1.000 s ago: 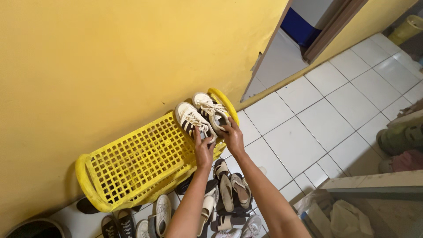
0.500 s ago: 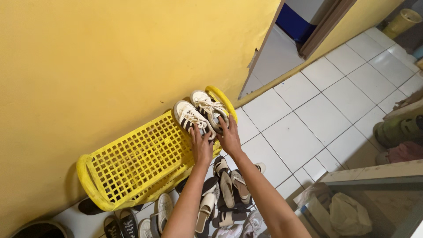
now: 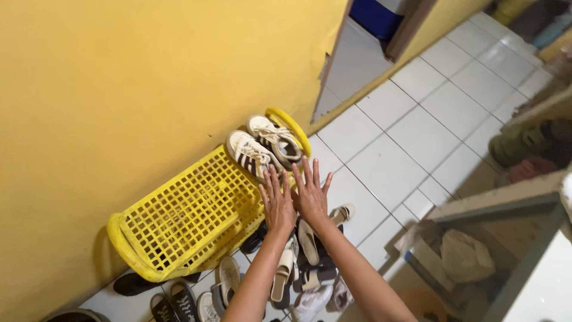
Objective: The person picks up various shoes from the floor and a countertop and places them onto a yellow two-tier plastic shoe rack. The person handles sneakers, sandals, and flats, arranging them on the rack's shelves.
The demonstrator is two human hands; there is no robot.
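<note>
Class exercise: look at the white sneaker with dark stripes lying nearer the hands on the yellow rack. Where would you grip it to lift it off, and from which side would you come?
Probably grip the striped sneaker at its heel collar, coming from the front edge of the yellow rack. Its heel points toward the open left hand and right hand, its toe toward the wall, and the second sneaker crowds its far side.

Home entryway; yellow shoe rack point(image 3: 179, 220), piled footwear point(image 3: 298, 274), tiled floor point(image 3: 411, 149), doorway point(image 3: 363, 53).

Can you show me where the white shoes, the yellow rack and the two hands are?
white shoes point(image 3: 262, 146), head view, laces of the pair.
yellow rack point(image 3: 185, 217), head view, bare grid shelf.
left hand point(image 3: 277, 206), head view, back of hand.
right hand point(image 3: 311, 197), head view, back of hand.
</note>
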